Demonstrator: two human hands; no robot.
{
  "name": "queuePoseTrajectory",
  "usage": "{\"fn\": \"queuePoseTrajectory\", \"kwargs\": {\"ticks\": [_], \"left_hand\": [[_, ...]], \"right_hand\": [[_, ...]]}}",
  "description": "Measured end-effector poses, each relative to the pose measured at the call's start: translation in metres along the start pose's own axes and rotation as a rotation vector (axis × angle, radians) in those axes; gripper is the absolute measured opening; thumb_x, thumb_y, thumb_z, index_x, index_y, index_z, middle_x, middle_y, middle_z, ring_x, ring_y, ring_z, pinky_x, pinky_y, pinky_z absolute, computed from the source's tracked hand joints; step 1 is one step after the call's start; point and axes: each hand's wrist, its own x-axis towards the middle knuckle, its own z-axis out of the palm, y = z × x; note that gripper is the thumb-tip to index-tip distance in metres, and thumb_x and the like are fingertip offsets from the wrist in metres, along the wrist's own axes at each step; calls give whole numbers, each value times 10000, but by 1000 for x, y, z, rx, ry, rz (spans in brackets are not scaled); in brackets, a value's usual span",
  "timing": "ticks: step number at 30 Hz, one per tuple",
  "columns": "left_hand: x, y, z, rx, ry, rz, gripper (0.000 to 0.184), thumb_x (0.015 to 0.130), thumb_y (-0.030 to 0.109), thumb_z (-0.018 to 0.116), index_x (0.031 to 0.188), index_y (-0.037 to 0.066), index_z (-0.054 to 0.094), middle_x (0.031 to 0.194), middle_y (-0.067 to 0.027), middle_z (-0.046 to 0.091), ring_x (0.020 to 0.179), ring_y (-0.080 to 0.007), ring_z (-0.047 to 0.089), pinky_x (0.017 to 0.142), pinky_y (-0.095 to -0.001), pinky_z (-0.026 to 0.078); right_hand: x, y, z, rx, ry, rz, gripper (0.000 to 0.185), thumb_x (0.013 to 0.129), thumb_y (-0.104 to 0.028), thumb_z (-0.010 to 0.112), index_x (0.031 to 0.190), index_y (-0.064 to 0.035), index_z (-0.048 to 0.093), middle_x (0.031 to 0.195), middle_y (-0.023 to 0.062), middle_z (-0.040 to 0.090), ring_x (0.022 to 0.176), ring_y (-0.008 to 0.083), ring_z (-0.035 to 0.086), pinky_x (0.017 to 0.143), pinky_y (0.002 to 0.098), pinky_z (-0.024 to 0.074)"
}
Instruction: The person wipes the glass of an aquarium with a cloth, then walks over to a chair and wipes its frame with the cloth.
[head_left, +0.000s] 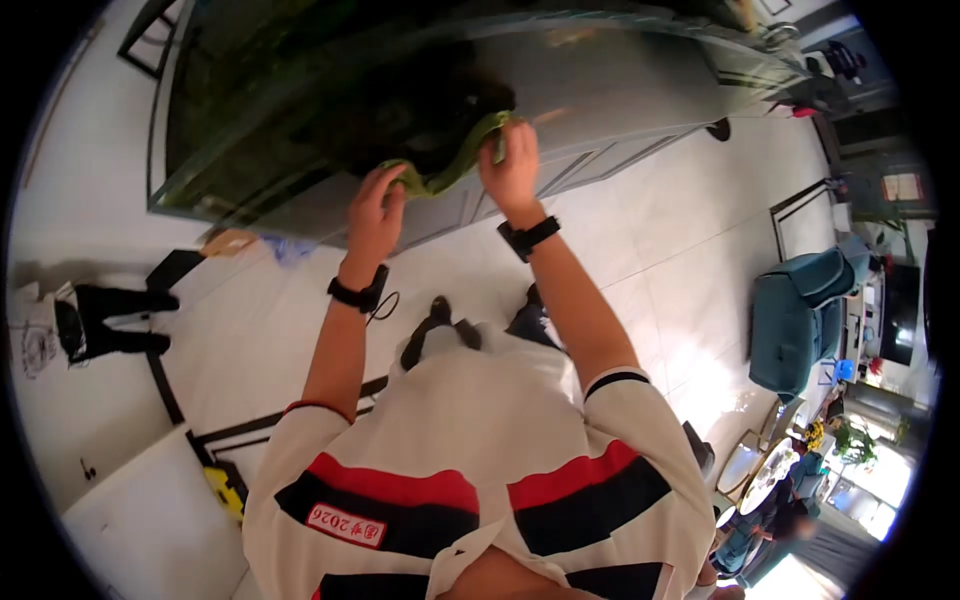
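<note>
A green cloth (440, 184) is stretched between my two hands, sagging slightly in the middle. My left hand (374, 215) pinches its left end, and my right hand (510, 165) grips the other end, a little higher. Both hands are at the front edge of a large glass tank (640, 75), which has dark green contents on its left side. Whether the cloth touches the glass, I cannot tell. A black band is on each of my wrists.
Under the tank is a grey cabinet (440, 215) with panelled doors. Pale floor tiles (680, 240) extend around my feet. A blue armchair (785, 325) stands at the right, with a round table (770, 475) and a person behind it. Dark trousers (115, 320) are at the far left.
</note>
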Motion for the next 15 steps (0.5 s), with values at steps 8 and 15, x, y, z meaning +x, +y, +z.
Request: {"fn": "queuePoseTrajectory", "kwargs": {"ticks": [8,15], "left_hand": [[41,56,58,33,94,57,274,933,45,551,1193,72,633,1157,-143,624,970,-308,616,818,-348,495],[77,107,118,48,203,66,295,948,70,544,1238,67,600,1225,-158,598,1102,-331,583,941,-374,461]], "right_hand": [[31,68,-57,0,88,34,447,771,38,630,1204,1,528,1105,218,572,998,422,553,847,452,480],[61,141,-123,12,5,50,521,765,35,638,1266,14,500,1187,236,542,1088,431,528,896,464,482]]}}
